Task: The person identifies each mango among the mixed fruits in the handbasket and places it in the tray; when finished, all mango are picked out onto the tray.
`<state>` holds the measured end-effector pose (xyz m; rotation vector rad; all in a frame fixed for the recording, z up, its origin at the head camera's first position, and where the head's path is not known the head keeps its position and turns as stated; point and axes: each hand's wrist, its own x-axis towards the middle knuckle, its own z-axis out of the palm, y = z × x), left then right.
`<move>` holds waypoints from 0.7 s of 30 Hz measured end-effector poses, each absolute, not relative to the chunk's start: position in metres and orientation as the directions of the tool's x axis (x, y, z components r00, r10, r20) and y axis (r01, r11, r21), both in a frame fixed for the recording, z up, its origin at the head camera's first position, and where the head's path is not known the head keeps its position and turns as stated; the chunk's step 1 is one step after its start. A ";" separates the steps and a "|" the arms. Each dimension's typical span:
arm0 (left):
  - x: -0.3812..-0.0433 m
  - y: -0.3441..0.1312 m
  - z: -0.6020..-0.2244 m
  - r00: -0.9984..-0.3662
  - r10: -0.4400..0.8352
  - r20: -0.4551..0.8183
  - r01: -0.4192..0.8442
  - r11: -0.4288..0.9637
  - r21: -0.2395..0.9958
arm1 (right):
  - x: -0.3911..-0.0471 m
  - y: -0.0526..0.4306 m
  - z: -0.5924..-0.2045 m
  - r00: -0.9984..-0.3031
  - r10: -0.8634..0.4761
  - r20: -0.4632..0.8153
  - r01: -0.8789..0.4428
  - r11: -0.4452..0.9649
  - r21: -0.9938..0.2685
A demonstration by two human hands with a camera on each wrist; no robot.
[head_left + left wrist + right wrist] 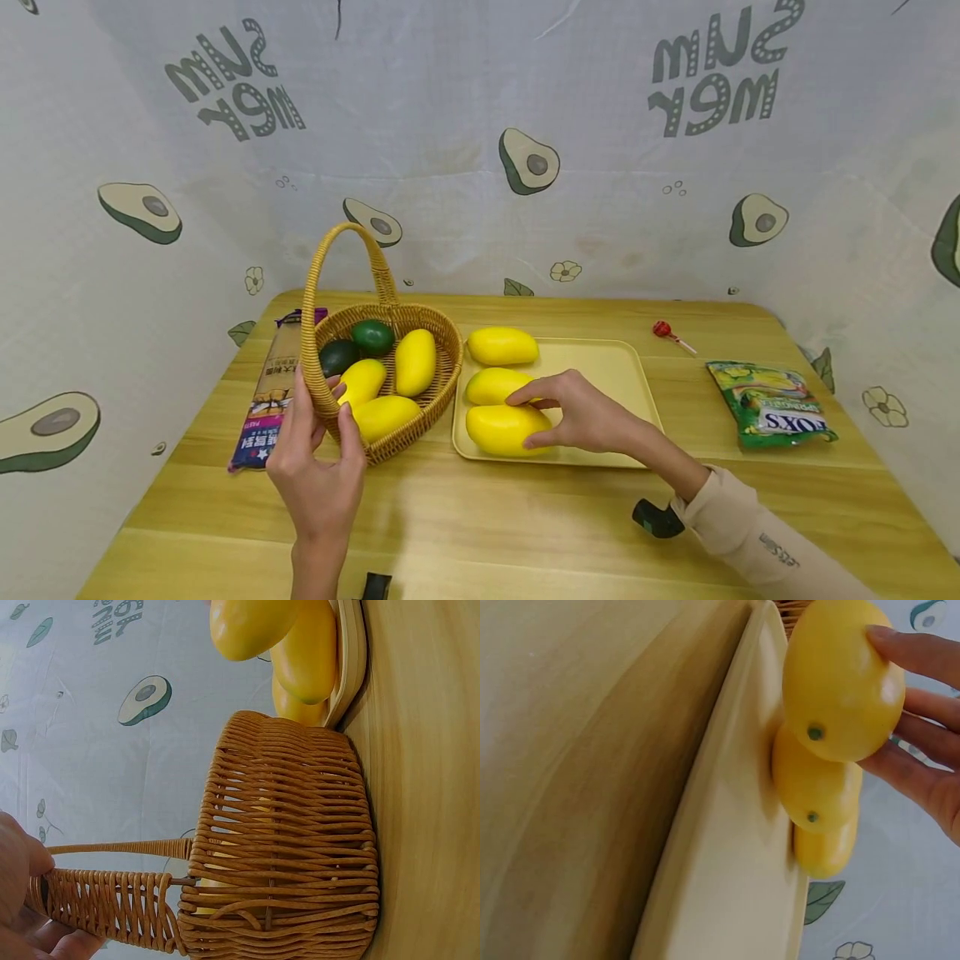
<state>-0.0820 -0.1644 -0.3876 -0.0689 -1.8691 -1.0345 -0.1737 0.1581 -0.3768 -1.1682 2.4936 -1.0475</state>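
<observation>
The left hand (318, 475) has its grip clamped on the arched woven handle (308, 321) of a golden-brown wicker basket (446, 358), three yellow mangoes (415, 362) and two dark-green oval fruits (372, 337) inside — the right hand (581, 410) has its grip closed round a smooth yellow oval mango (495, 431) at the 8 o'clock side of the pale-yellow rectangular tray (592, 367), two matching mangoes (502, 346) at its 12 o'clock, light-wood worktop (525, 533) beneath

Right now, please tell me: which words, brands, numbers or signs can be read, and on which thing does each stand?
"SUM MER": the patterned backdrop, twice, on two lines.
"FOX'S": the green packet; its smaller print is too blurred.
Long packet: print too small to read surely.
Sleeve: lettering too blurred.
</observation>
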 end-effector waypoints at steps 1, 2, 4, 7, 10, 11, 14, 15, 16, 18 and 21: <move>-0.082 -0.164 -0.388 -0.539 -0.364 0.760 0.448 0.640 0.624 | -0.173 0.158 -0.378 -0.667 -0.735 0.124 -0.610 0.443 -0.657; -0.082 -0.164 -0.388 -0.541 -0.364 0.758 0.446 0.640 0.626 | -0.172 0.158 -0.379 -0.664 -0.736 0.131 -0.622 0.447 -0.643; -0.081 -0.164 -0.388 -0.542 -0.364 0.757 0.446 0.639 0.627 | -0.171 0.158 -0.380 -0.657 -0.740 0.144 -0.643 0.451 -0.618; -0.082 -0.164 -0.388 -0.543 -0.363 0.757 0.448 0.637 0.627 | -0.169 0.158 -0.383 -0.657 -0.738 0.154 -0.656 0.459 -0.600; -0.082 -0.164 -0.388 -0.544 -0.362 0.757 0.449 0.637 0.627 | -0.168 0.158 -0.386 -0.658 -0.736 0.162 -0.660 0.458 -0.596; -0.082 -0.163 -0.388 -0.544 -0.361 0.757 0.449 0.637 0.627 | -0.168 0.158 -0.387 -0.656 -0.736 0.165 -0.662 0.457 -0.594; -0.082 -0.163 -0.389 -0.546 -0.360 0.756 0.449 0.636 0.627 | -0.168 0.158 -0.389 -0.651 -0.739 0.175 -0.671 0.451 -0.589; -0.082 -0.163 -0.388 -0.547 -0.359 0.756 0.450 0.635 0.628 | -0.168 0.158 -0.389 -0.650 -0.739 0.179 -0.673 0.450 -0.586; -0.082 -0.163 -0.388 -0.548 -0.360 0.755 0.450 0.635 0.628 | -0.168 0.158 -0.390 -0.651 -0.738 0.179 -0.673 0.452 -0.585; -0.082 -0.163 -0.388 -0.548 -0.360 0.755 0.450 0.634 0.629 | -0.168 0.158 -0.390 -0.659 -0.731 0.180 -0.671 0.463 -0.579; -0.083 -0.164 -0.388 -0.538 -0.362 0.761 0.461 0.630 0.625 | -0.168 0.156 -0.392 -0.676 -0.716 0.175 -0.658 0.479 -0.581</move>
